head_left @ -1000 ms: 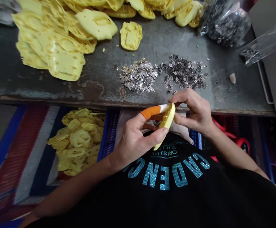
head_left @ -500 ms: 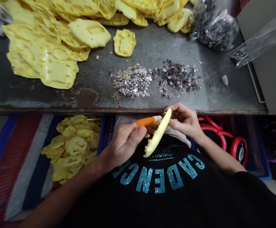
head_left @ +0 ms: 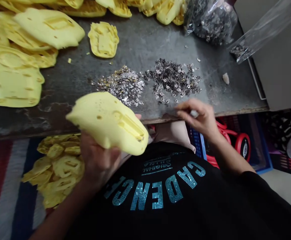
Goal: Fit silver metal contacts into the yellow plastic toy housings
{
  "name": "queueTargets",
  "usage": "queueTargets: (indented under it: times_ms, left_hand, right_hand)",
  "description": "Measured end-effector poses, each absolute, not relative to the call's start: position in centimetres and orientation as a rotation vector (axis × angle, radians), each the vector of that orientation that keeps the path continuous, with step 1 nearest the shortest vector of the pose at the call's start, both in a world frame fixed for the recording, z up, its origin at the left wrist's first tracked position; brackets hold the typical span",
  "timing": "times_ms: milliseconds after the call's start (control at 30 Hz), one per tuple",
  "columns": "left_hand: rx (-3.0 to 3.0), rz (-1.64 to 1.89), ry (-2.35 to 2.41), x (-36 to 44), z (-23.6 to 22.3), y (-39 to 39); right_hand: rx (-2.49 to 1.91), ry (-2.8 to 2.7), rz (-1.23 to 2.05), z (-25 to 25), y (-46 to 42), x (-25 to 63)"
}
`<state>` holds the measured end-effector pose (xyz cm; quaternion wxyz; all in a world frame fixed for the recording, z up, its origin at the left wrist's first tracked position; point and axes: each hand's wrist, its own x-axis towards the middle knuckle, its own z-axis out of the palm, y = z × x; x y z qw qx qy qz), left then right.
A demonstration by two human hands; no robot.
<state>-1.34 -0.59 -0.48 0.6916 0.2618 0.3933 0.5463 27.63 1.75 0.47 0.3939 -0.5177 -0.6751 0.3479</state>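
My left hand [head_left: 97, 160] grips a flat yellow plastic part [head_left: 109, 121] from below, its smooth face turned up toward me, held over my lap just below the table edge. My right hand [head_left: 198, 116] hovers at the table's front edge with fingers curled in a pinch, motion-blurred; whether anything is in them I cannot make out. Just beyond it lie a pile of dark small metal pieces [head_left: 173, 78] and a pile of shiny silver pieces [head_left: 121, 85] on the grey metal table [head_left: 145, 43].
Stacks of yellow plastic parts [head_left: 12, 66] fill the table's left and back; one lies alone [head_left: 103, 39]. A bag of dark metal pieces [head_left: 210, 20] sits at back right. Below left, a heap of yellow parts [head_left: 57, 166] rests on a striped mat. Red rings [head_left: 238, 143] lie lower right.
My left hand has swung the yellow part leftward and turned it flat face up. My right hand has let go of it and moved up to the table edge.
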Motion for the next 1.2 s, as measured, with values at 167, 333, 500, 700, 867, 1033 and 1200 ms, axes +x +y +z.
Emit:
queueTargets:
  times_ms: [167,333,500,700,867,1033,1200]
  left_hand:
    - [0.688,1.209,0.893,0.1,0.8,-0.1]
    - [0.538,0.992,0.805,0.2,0.9,0.0]
    - [0.453,0.839,0.666,0.9,0.8,0.3]
    - [0.425,0.724,0.528,1.7,0.5,0.2]
    - [0.438,0.698,0.451,1.3,0.4,-0.4]
    - [0.437,0.67,0.455,0.9,0.6,-1.1]
    - [0.43,0.663,0.495,0.9,1.0,-1.6]
  right_hand:
    - [-1.462,-2.101,0.293,-0.4,5.3,31.0]
    - [-1.416,-2.24,0.278,-1.6,6.9,30.7]
    - [-1.266,-2.105,0.446,0.4,5.8,29.9]
    - [-0.912,-1.938,0.794,4.2,3.4,26.9]
    - [-0.858,-2.195,0.663,5.4,3.4,25.7]
    - [-0.753,-2.377,0.472,6.4,3.5,25.4]
    - [-0.691,-2.468,0.339,7.3,3.2,25.2]
